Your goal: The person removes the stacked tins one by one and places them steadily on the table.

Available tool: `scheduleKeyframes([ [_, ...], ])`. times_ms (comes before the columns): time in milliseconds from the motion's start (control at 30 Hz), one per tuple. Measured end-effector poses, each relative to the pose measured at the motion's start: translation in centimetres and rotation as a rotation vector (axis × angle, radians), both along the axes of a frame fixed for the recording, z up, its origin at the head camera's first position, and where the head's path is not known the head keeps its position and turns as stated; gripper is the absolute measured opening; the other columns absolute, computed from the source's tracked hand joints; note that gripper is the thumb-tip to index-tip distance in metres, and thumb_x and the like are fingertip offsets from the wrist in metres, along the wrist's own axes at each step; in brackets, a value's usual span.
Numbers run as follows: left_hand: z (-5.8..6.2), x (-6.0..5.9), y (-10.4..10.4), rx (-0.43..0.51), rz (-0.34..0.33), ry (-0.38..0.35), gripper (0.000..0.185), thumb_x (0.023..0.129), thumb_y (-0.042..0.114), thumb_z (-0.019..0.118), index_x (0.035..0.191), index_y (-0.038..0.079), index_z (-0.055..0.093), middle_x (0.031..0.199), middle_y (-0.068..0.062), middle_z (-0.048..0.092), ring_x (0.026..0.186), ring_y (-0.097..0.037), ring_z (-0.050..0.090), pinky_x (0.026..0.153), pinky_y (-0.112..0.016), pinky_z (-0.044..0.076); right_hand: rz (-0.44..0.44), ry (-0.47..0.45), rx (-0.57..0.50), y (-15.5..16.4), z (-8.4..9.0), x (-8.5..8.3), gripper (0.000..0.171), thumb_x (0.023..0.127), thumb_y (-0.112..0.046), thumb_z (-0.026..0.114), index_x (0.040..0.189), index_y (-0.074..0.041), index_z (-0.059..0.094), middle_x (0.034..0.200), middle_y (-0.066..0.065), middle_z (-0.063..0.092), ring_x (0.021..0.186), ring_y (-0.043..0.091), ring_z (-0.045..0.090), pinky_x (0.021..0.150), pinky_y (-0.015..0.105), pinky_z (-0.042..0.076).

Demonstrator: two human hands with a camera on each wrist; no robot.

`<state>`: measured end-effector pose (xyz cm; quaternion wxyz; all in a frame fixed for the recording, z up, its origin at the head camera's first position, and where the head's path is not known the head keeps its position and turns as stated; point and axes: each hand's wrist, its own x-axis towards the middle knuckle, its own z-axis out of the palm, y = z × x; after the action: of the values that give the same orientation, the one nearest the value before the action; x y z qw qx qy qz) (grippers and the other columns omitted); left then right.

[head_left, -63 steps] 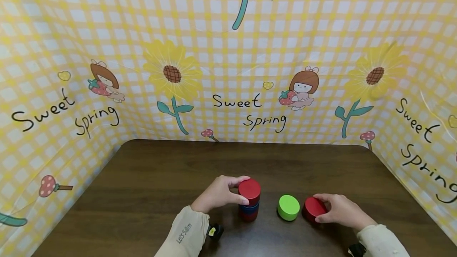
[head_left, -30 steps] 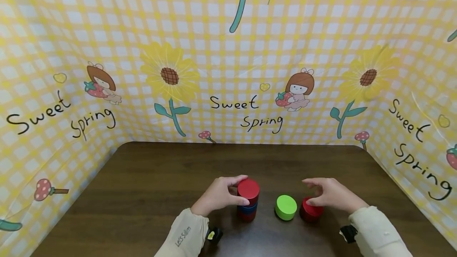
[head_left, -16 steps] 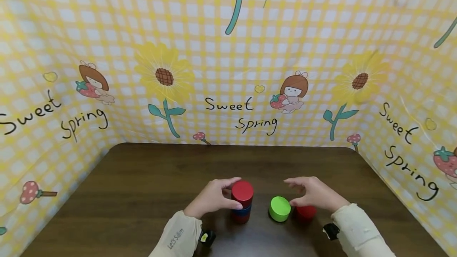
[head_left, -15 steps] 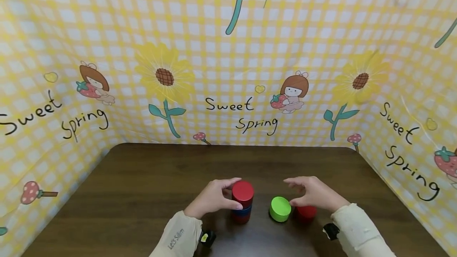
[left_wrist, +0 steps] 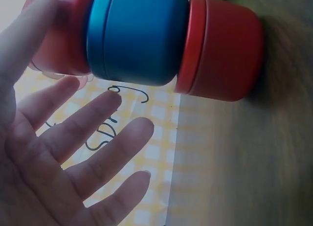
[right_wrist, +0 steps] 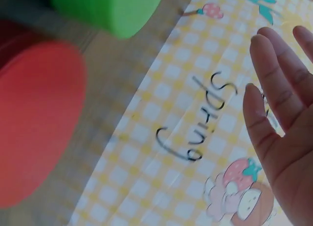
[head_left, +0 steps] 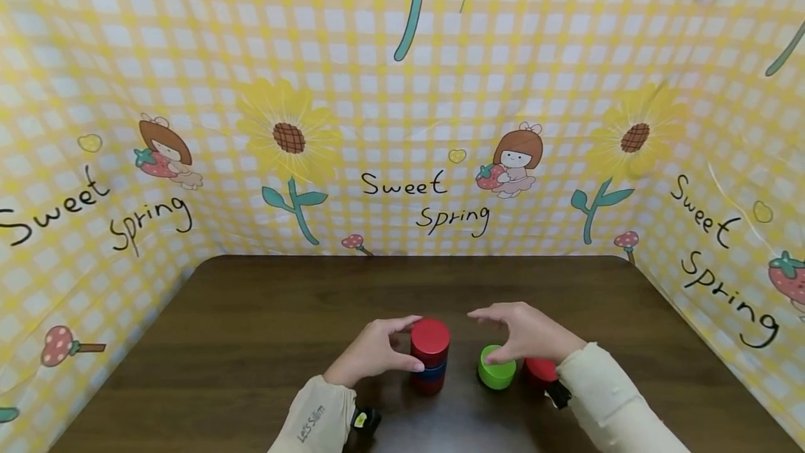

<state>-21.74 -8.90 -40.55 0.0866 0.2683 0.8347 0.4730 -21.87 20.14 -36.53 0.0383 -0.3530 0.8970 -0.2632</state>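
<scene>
The left hand [head_left: 376,353] is resting against the left side of a stack of three round tins [head_left: 430,362] near the middle of the near edge of the brown table [head_left: 264,341]. In the head view the thumb is touching the near side of the top tin and the forefinger is reaching round its far side, so the hand is cupping the top red tin [head_left: 430,342] rather than clamping it. In the left wrist view the fingers [left_wrist: 98,128] are lying straight and spread, clear of the tins, and only the thumb at the upper left is lying against the red one. The stack is showing there as red, then a blue tin [left_wrist: 139,37], then another red tin [left_wrist: 225,55] standing on the table.

The right hand [head_left: 525,334] is hovering palm down, just right of the stack, with its fingers stretched out flat towards the left and holding nothing. It is hanging over a green tin [head_left: 497,368] – whether the fingers are touching the lid cannot be told from the head view. In the right wrist view the fingers [right_wrist: 274,118] are straight and apart, with the green tin [right_wrist: 110,8] and a loose red tin [right_wrist: 39,118] lying well clear of them.

The loose red tin [head_left: 541,371] is sitting just right of the green one, partly hidden under the right wrist – both are standing on the table to the right of the stack
</scene>
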Motion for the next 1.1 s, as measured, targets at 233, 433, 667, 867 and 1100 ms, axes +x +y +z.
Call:
scheduleKeyframes([
  [233, -0.3, -0.2, 0.0, 0.026, -0.049, -0.027, 0.068, 0.076, 0.015, 0.082, 0.135, -0.002, 0.052, 0.119, -0.018, 0.063, 0.104, -0.032, 0.061, 0.084, -0.044, 0.052, 0.050, 0.000, 0.009, -1.7, 0.4, 0.0, 0.065, 0.075, -0.033, 0.083, 0.129, -0.006, 0.060, 0.114, 0.007, 0.065, 0.093, 0.015, 0.060, 0.080, 0.040, 0.052],
  [433, -1.0, -0.9, -0.1, 0.040, -0.093, -0.047, 0.067, 0.077, 0.013, 0.081, 0.135, -0.004, 0.051, 0.122, -0.019, 0.062, 0.109, -0.033, 0.058, 0.088, -0.047, 0.049, 0.074, -0.003, 0.054, -3.0, 0.9, -0.2, 0.067, 0.075, -0.039, 0.081, 0.131, -0.008, 0.059, 0.119, 0.006, 0.065, 0.096, 0.018, 0.061, 0.081, 0.036, 0.051],
  [667, -1.4, -1.1, 0.1, 0.060, -0.092, -0.054, 0.065, 0.076, 0.013, 0.082, 0.132, -0.005, 0.054, 0.118, -0.018, 0.064, 0.107, -0.032, 0.059, 0.089, -0.050, 0.048, 0.063, -0.045, 0.003, -3.8, 1.1, -0.7, 0.067, 0.075, -0.031, 0.082, 0.132, -0.008, 0.057, 0.118, 0.006, 0.064, 0.098, 0.020, 0.060, 0.084, 0.040, 0.051],
  [867, -1.4, -1.2, 0.2, 0.055, -0.104, -0.063, 0.062, 0.077, 0.011, 0.081, 0.131, -0.003, 0.056, 0.117, -0.016, 0.065, 0.104, -0.029, 0.062, 0.089, -0.048, 0.049, 0.080, -0.032, -0.031, -4.4, 1.5, -0.8, 0.066, 0.075, -0.032, 0.081, 0.132, -0.009, 0.058, 0.113, 0.005, 0.066, 0.098, 0.016, 0.059, 0.082, 0.034, 0.051],
  [1100, -1.5, -1.2, 0.1, 0.046, -0.120, -0.057, 0.059, 0.076, 0.010, 0.081, 0.129, -0.001, 0.058, 0.113, -0.013, 0.066, 0.095, -0.022, 0.066, 0.085, -0.038, 0.052, 0.100, -0.034, -0.061, -5.0, 1.4, -0.7, 0.063, 0.075, -0.029, 0.081, 0.129, -0.006, 0.060, 0.108, 0.002, 0.066, 0.092, 0.010, 0.058, 0.077, 0.026, 0.050],
])
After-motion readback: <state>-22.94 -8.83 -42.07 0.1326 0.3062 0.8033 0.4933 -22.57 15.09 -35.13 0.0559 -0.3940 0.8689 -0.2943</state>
